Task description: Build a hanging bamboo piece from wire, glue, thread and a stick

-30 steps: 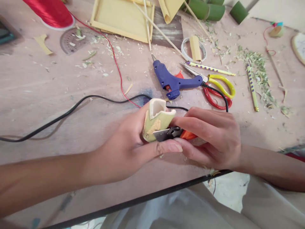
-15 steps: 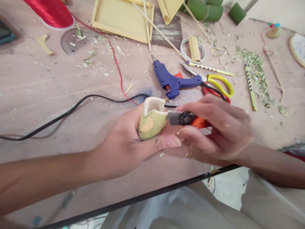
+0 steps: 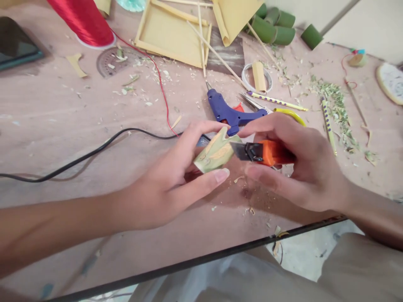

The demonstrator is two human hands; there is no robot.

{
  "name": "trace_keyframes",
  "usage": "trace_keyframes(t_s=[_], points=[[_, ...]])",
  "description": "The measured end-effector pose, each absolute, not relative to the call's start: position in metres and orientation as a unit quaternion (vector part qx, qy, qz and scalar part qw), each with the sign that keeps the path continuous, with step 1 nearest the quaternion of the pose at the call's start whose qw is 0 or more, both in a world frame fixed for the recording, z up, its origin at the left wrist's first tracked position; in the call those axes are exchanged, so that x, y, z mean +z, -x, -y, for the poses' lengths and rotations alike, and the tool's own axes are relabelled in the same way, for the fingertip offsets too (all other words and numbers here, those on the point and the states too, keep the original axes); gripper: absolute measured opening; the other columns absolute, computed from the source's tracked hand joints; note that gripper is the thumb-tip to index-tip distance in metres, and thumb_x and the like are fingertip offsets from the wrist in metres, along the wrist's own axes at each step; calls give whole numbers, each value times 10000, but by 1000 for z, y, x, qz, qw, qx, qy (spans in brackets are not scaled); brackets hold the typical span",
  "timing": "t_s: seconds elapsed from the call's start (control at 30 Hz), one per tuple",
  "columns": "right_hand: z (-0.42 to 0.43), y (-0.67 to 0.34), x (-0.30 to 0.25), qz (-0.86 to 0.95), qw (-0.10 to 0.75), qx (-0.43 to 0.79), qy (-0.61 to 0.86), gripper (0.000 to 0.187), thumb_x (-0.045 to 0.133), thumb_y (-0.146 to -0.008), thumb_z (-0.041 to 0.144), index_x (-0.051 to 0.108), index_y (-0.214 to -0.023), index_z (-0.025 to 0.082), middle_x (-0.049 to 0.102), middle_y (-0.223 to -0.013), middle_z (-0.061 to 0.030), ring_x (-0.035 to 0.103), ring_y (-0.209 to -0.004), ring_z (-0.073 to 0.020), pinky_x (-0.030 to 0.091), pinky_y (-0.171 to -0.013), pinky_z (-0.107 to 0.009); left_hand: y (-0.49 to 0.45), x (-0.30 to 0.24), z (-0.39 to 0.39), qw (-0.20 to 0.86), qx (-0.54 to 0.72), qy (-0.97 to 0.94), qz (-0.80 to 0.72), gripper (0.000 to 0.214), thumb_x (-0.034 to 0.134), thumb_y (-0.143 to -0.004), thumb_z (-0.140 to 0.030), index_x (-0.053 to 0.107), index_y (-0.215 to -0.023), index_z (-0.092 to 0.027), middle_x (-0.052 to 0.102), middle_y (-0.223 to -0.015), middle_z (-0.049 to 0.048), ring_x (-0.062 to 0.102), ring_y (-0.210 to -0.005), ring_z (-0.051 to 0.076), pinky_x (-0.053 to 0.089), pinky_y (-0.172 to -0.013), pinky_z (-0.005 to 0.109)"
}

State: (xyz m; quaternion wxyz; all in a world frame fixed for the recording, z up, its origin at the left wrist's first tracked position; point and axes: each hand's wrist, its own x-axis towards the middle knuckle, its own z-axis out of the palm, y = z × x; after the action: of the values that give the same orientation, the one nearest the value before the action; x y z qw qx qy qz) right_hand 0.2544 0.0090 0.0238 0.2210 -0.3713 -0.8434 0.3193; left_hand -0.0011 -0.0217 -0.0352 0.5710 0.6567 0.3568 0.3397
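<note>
My left hand (image 3: 170, 176) pinches a short piece of green bamboo (image 3: 215, 152) between thumb and fingers, just above the table. My right hand (image 3: 299, 163) is closed around an orange utility knife (image 3: 267, 152). The knife's blade (image 3: 238, 150) points left and touches the right end of the bamboo piece. Small shavings lie on the table (image 3: 63, 126) below both hands.
A blue glue gun (image 3: 229, 112) with a black cord (image 3: 82, 157) lies just beyond my hands, beside yellow-handled scissors (image 3: 291, 112). Farther back are a red thread spool (image 3: 85, 21), a bamboo tray (image 3: 171, 33), green bamboo tubes (image 3: 277, 25), sticks and dotted pencils (image 3: 327, 121). A phone (image 3: 17, 46) lies far left.
The bamboo piece has turned in my left hand, so its hollow opening no longer faces up. My right hand lifted the knife up and to the right; the view shifted slightly.
</note>
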Motion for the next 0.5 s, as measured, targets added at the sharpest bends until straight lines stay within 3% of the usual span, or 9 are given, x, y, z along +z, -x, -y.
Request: trace_keyframes(t_s=[0.07,0.17,0.23,0.33,0.4,0.5], points=[[-14,-250,26,840,195,334,380,382,767,-999,386,634,-1293,181,557,-734,75,428,-571,-90,389,-547,-299,1,-35,21,560,334,-672,-350,380,638,-1093,-423,544,-1434,-282,713,-1000,-2,673,-734,161,508,-560,262],[-20,-246,26,850,178,322,377,292,757,-1007,373,666,-1210,183,533,-730,69,406,-591,-92,389,-568,-299,3,-36,19,504,318,-720,-355,286,595,-1122,-462,589,-1317,-252,684,-912,-19,627,-668,147,480,-549,272],[-24,-247,25,867,166,307,356,240,746,-1013,377,680,-1150,191,542,-741,65,415,-597,-90,391,-578,-292,5,-39,16,404,317,-782,-352,303,611,-1119,-480,596,-1272,-219,700,-937,4,648,-725,176,509,-627,310],[-32,-254,24,891,126,278,335,277,735,-1012,364,631,-1207,198,534,-731,77,429,-582,-98,378,-553,-288,8,-46,10,219,309,-877,-295,365,643,-1102,-515,682,-1179,-161,729,-1046,98,660,-924,271,529,-801,411],[-37,-260,27,913,104,254,303,253,662,-1053,330,582,-1251,196,586,-787,53,494,-627,-120,410,-585,-298,11,-49,6,162,290,-901,-279,400,655,-1088,-533,740,-1157,-149,733,-1092,138,642,-987,312,506,-849,451],[-41,-269,32,938,79,229,247,200,494,-1140,320,572,-1286,208,717,-1053,-45,657,-869,-174,497,-737,-325,14,-48,4,183,268,-899,-293,423,709,-1058,-527,751,-1252,-153,738,-1122,128,656,-998,314,488,-870,450]])
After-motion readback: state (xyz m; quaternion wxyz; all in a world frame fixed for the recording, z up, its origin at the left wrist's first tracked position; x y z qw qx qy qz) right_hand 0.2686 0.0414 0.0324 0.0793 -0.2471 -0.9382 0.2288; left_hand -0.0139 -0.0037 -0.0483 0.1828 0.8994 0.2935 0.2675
